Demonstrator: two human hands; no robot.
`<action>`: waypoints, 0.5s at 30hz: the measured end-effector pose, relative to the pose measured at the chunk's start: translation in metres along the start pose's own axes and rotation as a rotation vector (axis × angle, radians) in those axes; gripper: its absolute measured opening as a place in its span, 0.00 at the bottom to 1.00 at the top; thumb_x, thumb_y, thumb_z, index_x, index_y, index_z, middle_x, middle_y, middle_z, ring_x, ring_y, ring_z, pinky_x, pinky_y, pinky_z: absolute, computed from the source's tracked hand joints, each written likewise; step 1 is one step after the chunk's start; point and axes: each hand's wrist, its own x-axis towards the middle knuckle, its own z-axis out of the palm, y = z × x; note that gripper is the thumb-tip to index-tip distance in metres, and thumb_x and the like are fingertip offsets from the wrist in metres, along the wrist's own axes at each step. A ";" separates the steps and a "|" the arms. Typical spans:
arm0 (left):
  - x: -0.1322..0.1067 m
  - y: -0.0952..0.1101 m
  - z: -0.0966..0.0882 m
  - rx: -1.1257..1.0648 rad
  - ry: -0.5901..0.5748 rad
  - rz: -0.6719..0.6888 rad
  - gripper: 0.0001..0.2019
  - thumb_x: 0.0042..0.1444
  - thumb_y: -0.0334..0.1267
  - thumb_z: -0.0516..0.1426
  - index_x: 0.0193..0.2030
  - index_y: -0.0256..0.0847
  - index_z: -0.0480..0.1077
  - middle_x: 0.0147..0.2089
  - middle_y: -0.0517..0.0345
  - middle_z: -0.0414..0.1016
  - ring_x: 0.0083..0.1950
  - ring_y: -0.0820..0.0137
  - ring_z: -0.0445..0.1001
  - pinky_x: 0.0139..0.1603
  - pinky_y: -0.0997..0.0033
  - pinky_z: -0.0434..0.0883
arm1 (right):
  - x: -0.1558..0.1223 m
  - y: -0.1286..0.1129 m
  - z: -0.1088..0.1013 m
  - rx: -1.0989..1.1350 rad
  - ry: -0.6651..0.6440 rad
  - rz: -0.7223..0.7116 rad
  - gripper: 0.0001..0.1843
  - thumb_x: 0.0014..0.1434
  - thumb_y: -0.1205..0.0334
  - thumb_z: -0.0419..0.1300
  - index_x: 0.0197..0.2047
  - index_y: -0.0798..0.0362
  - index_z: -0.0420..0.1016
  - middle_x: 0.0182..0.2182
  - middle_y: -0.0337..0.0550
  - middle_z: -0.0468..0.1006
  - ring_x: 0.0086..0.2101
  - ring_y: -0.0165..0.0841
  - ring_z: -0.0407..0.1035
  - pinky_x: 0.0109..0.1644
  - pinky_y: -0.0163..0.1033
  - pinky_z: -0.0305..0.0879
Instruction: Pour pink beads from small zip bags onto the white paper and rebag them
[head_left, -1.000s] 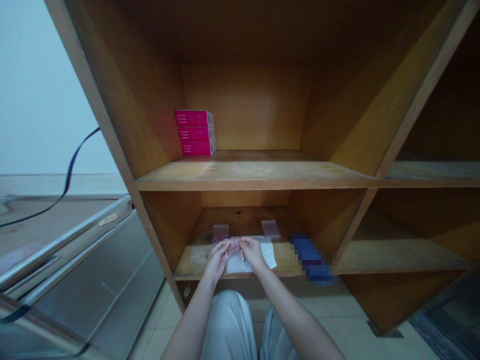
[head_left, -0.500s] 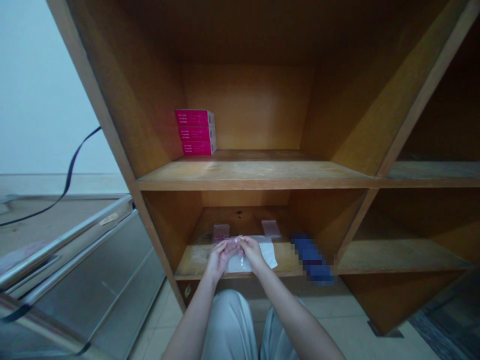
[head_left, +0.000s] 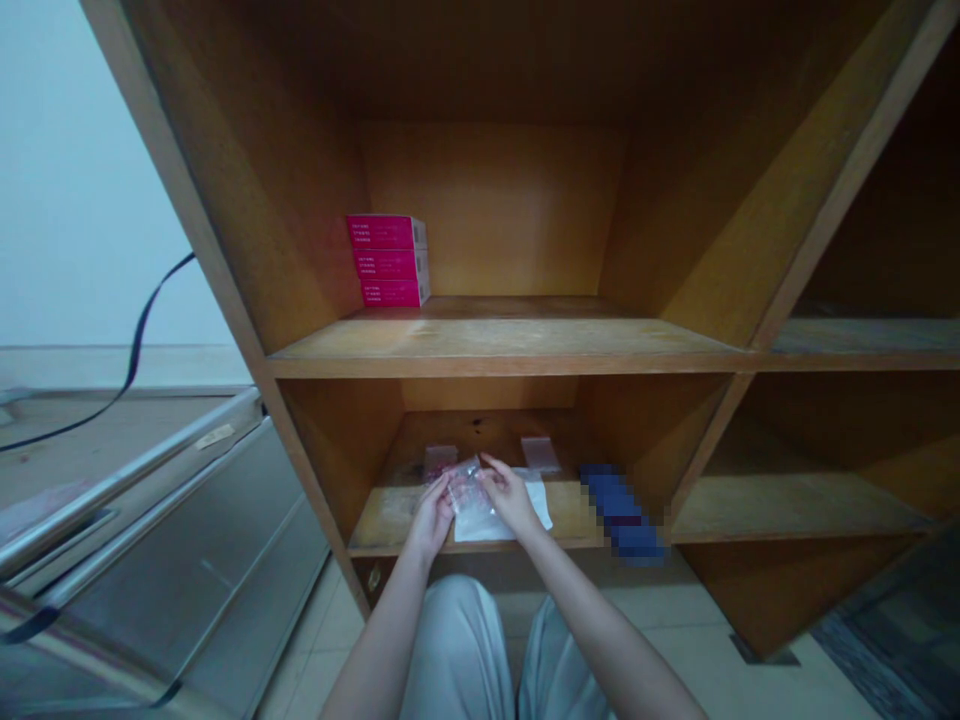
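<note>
Over the lower shelf, a small clear plastic bag [head_left: 465, 490] is held up at a tilt; pinkish bits show through it. My left hand [head_left: 430, 518] pinches its left edge. At the bag's right edge is my right hand [head_left: 511, 497], thumb against the plastic and forefinger stretched along the top corner. Beneath both hands lies a white sheet [head_left: 484, 526], partly covered by the bag and fingers. Just behind my left hand rests another small clear bag [head_left: 441, 458] with reddish contents. Farther right lies a flat clear bag [head_left: 540, 454].
Three stacked pink boxes [head_left: 388, 262] stand on the upper shelf [head_left: 510, 340] at left. A blurred-out blue item [head_left: 622, 512] overhangs the lower shelf's right front. A metal-framed glass case [head_left: 195, 500] stands left of the wooden cabinet, with a dark strap [head_left: 137, 345] above it.
The clear bag has been tilted up and now shows its face between my hands. My right hand's fingers have spread a little, and my left hand has moved slightly down and left.
</note>
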 end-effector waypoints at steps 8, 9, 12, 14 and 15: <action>0.003 -0.003 -0.006 0.041 -0.031 -0.034 0.09 0.50 0.30 0.55 0.39 0.34 0.69 0.38 0.49 0.75 0.38 0.68 0.74 0.40 0.69 0.70 | -0.013 0.002 -0.014 -0.226 -0.167 -0.180 0.12 0.51 0.59 0.56 0.40 0.51 0.74 0.39 0.45 0.75 0.41 0.36 0.68 0.46 0.42 0.63; 0.003 -0.003 -0.006 0.046 -0.027 -0.038 0.09 0.50 0.31 0.55 0.39 0.35 0.69 0.38 0.49 0.75 0.38 0.69 0.74 0.39 0.69 0.70 | -0.012 0.004 -0.017 -0.229 -0.148 -0.177 0.13 0.51 0.59 0.56 0.40 0.51 0.74 0.40 0.46 0.75 0.41 0.36 0.68 0.45 0.42 0.63; 0.002 -0.002 -0.006 0.054 -0.024 -0.024 0.11 0.51 0.32 0.54 0.42 0.36 0.67 0.39 0.48 0.74 0.39 0.68 0.73 0.38 0.68 0.70 | -0.001 0.010 -0.030 -0.234 -0.022 -0.160 0.14 0.50 0.59 0.56 0.40 0.52 0.73 0.40 0.47 0.75 0.41 0.37 0.68 0.44 0.43 0.63; 0.001 -0.001 -0.005 0.057 -0.029 -0.015 0.11 0.52 0.32 0.53 0.44 0.36 0.66 0.40 0.47 0.74 0.40 0.67 0.73 0.40 0.67 0.70 | 0.012 0.014 -0.043 -0.241 0.099 -0.153 0.13 0.49 0.59 0.57 0.39 0.54 0.73 0.38 0.48 0.76 0.40 0.37 0.69 0.45 0.44 0.63; 0.001 -0.001 -0.004 0.059 -0.028 -0.015 0.11 0.52 0.32 0.52 0.44 0.35 0.66 0.41 0.47 0.73 0.41 0.67 0.73 0.40 0.66 0.70 | 0.020 0.017 -0.051 -0.237 0.170 -0.144 0.13 0.48 0.59 0.57 0.38 0.54 0.73 0.37 0.49 0.76 0.39 0.37 0.69 0.45 0.44 0.63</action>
